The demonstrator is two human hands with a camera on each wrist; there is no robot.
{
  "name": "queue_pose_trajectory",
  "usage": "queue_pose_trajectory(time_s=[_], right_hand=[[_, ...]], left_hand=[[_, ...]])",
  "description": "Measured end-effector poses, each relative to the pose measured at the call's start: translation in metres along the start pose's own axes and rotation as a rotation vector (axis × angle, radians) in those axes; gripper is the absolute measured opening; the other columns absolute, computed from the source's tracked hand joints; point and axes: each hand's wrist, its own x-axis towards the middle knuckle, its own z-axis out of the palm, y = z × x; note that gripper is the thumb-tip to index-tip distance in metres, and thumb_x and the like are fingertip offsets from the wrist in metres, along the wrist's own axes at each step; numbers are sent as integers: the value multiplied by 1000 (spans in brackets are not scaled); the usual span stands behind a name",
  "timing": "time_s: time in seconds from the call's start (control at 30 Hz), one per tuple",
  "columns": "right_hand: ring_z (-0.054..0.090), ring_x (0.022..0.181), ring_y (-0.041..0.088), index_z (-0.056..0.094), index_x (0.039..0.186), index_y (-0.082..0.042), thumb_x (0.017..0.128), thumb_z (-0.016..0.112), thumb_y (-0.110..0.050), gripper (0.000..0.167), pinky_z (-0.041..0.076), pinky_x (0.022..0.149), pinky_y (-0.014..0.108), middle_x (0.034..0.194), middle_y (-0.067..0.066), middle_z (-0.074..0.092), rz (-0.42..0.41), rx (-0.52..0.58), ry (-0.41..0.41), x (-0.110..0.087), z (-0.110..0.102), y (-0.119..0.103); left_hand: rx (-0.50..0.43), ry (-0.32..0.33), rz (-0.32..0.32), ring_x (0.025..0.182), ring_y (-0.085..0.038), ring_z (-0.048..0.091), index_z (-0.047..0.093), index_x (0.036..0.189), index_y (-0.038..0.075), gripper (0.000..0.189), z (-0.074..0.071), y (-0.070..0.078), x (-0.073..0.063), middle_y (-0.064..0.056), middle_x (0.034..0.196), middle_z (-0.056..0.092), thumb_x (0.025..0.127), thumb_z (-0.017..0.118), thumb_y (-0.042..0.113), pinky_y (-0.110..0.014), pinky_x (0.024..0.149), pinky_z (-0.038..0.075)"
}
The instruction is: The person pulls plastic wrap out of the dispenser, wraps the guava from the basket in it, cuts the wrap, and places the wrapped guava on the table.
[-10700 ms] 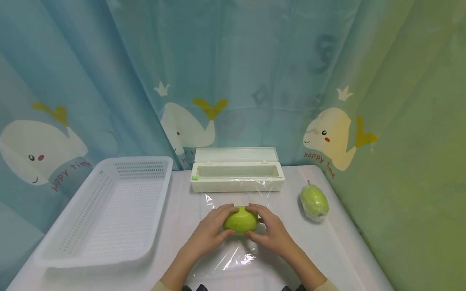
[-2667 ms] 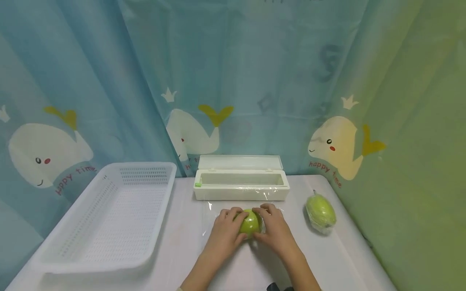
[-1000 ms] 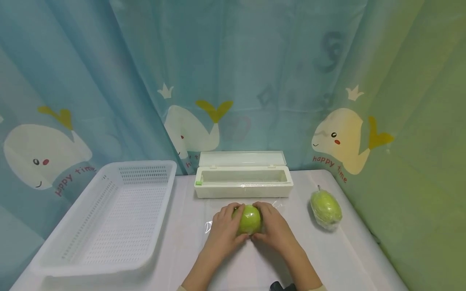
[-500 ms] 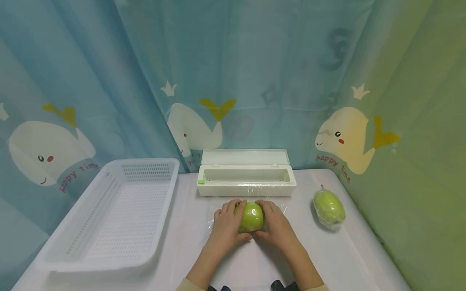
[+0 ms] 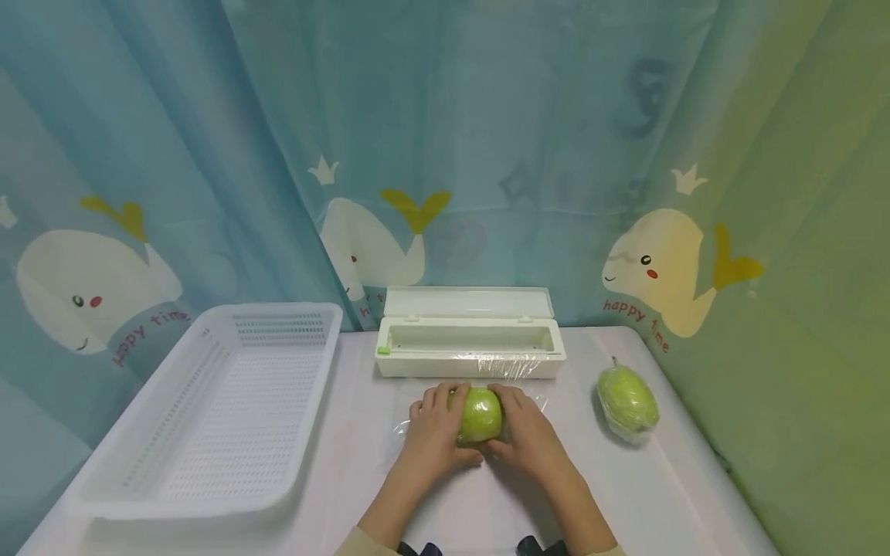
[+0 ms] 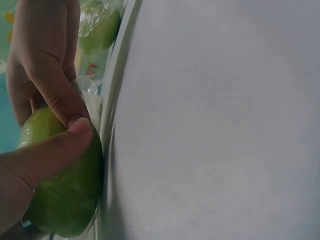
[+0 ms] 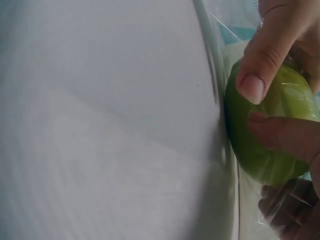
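Note:
A green pear [image 5: 481,417] lies on the table between both hands, with clear cling film [image 7: 292,92] stretched over it. My left hand [image 5: 433,432] grips its left side, fingers over the top and thumb low at the near side. The right hand [image 5: 530,434] holds the opposite side the same way. In the left wrist view both thumbs press on the pear [image 6: 67,200], nearly touching. Film still runs from the pear to the white dispenser box [image 5: 417,366], whose lid stands up. The underside of the pear is hidden.
A second green pear [image 5: 628,403], wrapped in film with its stem showing, lies to the right. On the left stands a white perforated basket [image 5: 327,378]. A whale-print curtain [image 5: 473,154] hangs behind the white-covered table [image 5: 667,494].
Earlier the pear lay bare on film spread toward me; now film covers it and the near sheet is gone from the table. Over the last second the hands barely move.

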Motion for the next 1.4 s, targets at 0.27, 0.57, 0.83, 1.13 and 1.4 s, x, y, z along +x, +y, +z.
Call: queue_pose_trajectory(time_s=[0.27, 0.57, 0.83, 1.13, 1.4], right_hand=[[55, 124, 34, 47, 143, -2, 67, 92, -22, 90, 45, 106, 50, 134, 16, 58, -13, 13, -5, 2, 1, 3], [47, 132, 39, 40, 153, -17, 58, 97, -19, 111, 49, 101, 52, 150, 16, 42, -40, -37, 129, 2, -7, 1], [50, 129, 32, 55, 140, -12, 64, 94, -21, 86, 46, 105, 48, 139, 8, 54, -141, -11, 44, 1, -12, -13], [54, 126, 28, 59, 133, -13, 59, 96, -18, 83, 45, 107, 45, 135, 3, 56, -126, -27, 29, 4, -11, -16], [53, 127, 29, 57, 135, -13, 59, 96, -14, 86, 45, 106, 46, 138, 4, 55, -82, -23, 23, 1, -9, -13]], left_hand=[[4, 13, 4, 119, -31, 49, 47, 140, 14, 105, 1, -4, 9, -11, 131, 53, 54, 94, 51, -49, 89, 46], [1, 6, 4, 115, -31, 50, 51, 136, 10, 94, 3, -1, 16, -11, 126, 54, 58, 96, 38, -49, 88, 46], [17, -20, 29, 115, -32, 50, 49, 138, 11, 95, -1, -5, 17, -11, 129, 52, 61, 93, 45, -48, 86, 46], [30, 50, 116, 130, -35, 44, 29, 157, 19, 114, -31, -7, 10, -11, 147, 43, 65, 91, 46, -51, 108, 40], [17, 58, 131, 98, -21, 57, 64, 114, 18, 52, -53, 11, -2, 0, 110, 59, 71, 89, 32, -36, 76, 53]])
